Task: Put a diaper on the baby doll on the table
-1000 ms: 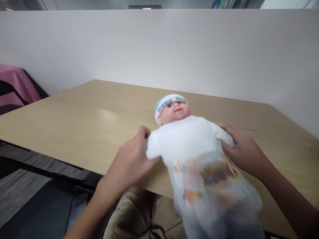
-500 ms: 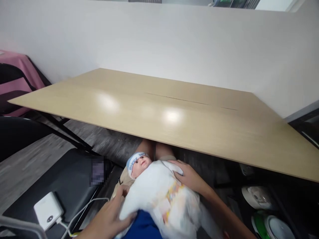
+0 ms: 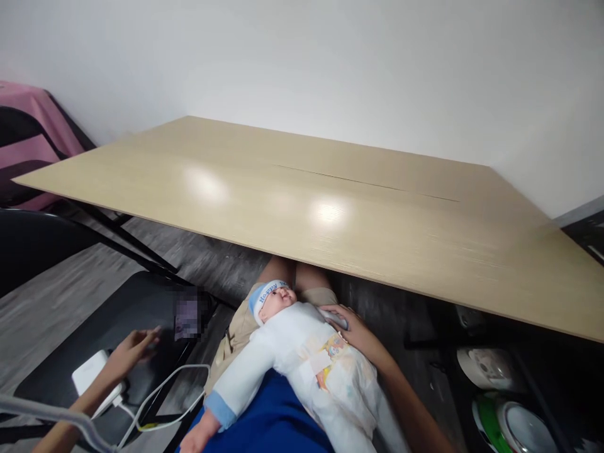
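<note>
A baby doll [image 3: 302,358] in white clothes, a printed diaper and a blue-and-white cap lies on its back across my lap, below the table edge. My right hand [image 3: 356,331] rests against the doll's far side, fingers curled round its sleeve. My left hand [image 3: 129,352] is off the doll, reaching left with fingers stretched out over a black seat [image 3: 136,327], just beyond a white power bank [image 3: 92,377] and near a small blurred object [image 3: 187,314]. One doll arm [image 3: 226,393] sticks out toward me.
A light wooden table [image 3: 330,207] spans the view in front of a white wall. A white cable [image 3: 165,393] runs from the power bank. A pink cloth [image 3: 33,132] sits far left. Round containers [image 3: 504,402] lie on the floor at the right.
The doll came off the table down onto my lap. My left hand let go of it and swung left toward the seat. My right hand stayed on the doll.
</note>
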{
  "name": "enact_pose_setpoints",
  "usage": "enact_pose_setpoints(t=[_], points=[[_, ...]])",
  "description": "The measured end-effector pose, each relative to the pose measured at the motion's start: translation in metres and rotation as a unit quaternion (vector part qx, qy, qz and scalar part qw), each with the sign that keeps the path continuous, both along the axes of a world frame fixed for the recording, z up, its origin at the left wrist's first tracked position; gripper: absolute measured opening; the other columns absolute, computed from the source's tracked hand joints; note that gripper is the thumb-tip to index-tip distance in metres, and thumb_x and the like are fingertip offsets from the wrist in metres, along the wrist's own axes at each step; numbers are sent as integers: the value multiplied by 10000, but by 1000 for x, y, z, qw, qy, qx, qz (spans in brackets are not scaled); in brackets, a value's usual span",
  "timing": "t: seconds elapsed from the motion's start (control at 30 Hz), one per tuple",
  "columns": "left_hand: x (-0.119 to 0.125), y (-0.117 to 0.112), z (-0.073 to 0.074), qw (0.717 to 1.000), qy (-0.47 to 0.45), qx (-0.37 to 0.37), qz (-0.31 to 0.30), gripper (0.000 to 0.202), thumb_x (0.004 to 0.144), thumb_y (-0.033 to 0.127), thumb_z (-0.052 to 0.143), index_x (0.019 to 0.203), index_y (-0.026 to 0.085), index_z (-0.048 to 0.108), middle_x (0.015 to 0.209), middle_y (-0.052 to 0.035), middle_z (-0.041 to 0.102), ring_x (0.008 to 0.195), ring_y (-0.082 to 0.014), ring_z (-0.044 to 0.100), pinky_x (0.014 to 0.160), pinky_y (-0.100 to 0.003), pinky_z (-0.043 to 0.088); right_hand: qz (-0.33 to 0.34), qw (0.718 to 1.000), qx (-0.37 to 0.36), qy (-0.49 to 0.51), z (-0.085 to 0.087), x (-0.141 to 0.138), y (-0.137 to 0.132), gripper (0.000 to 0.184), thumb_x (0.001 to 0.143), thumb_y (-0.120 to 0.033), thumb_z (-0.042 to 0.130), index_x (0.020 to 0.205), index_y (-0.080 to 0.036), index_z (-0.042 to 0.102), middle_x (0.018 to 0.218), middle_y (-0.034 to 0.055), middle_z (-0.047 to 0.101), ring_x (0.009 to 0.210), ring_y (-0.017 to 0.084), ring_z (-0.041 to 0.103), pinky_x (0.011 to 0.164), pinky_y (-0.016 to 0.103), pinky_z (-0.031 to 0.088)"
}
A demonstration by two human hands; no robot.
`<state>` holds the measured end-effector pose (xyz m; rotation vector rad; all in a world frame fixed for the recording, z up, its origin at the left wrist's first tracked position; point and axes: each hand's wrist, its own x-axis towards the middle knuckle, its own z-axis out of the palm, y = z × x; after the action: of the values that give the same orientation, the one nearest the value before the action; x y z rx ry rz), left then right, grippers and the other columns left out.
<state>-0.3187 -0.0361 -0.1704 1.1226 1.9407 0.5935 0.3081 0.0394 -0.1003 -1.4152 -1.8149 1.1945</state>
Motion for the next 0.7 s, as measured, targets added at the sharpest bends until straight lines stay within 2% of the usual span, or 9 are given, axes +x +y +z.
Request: enact_pose_setpoints(t=[0.07,0.1,0.17,0.27,0.4,0.47,0.6,0.7], points=[[8,25,-21,990,123,9,70,658,654,915,696,825,283,630,828,-27,772,955,-437,807,847,-522,609,-8,1000,-1,1,-3,0,-1,347,983,-530,700,1240,-337,830,1296,61,838,1248,334,749,1151,538,556],[12,35,-30,984,156,9,84,660,623,893,725,839,280,609,873,-55,786,1010,-458,799,889,-535,606,-12,1000,-3,2,-4,1,-2,339,986,-532,701,1238,-345,830,1299,57,837,1254,334,747,1157,537,552],[18,46,-44,983,163,8,81,654,625,862,736,869,274,587,940,-110,795,1061,-478,781,932,-550,599,-19,1000,-9,4,-6,1,-4,343,995,-541,696,1245,-347,828,1313,55,834,1272,334,741,1167,539,545],[18,53,-54,980,177,11,84,648,712,883,646,894,264,589,1000,-169,791,1083,-497,763,949,-577,585,-28,999,-23,11,-8,1,-6,377,1003,-554,685,1263,-318,822,1329,73,828,1297,336,736,1180,544,540],[18,57,-55,977,185,17,107,668,737,889,623,896,241,619,985,-207,780,1074,-531,750,925,-610,582,-37,998,-43,24,-7,-1,-6,393,995,-573,694,1256,-309,821,1348,89,818,1307,331,736,1170,532,561],[21,57,-53,974,184,42,124,665,798,865,582,948,219,633,1048,-217,777,1121,-515,742,967,-606,580,-43,997,-51,30,-6,-3,-6,397,995,-582,695,1253,-308,820,1350,92,815,1304,328,737,1168,528,564],[34,49,-44,974,149,123,116,661,1002,769,332,1104,202,658,1266,-161,762,1313,-422,684,1150,-545,530,-54,996,-62,41,-4,-6,-8,410,1006,-604,682,1264,-314,815,1359,90,810,1320,324,729,1190,531,547],[45,46,-39,978,99,164,85,790,1059,762,137,1159,199,682,1308,-125,769,1356,-361,684,1236,-498,491,-58,995,-70,45,-2,-6,-9,416,1007,-615,682,1266,-316,814,1366,90,808,1329,329,724,1190,536,547]])
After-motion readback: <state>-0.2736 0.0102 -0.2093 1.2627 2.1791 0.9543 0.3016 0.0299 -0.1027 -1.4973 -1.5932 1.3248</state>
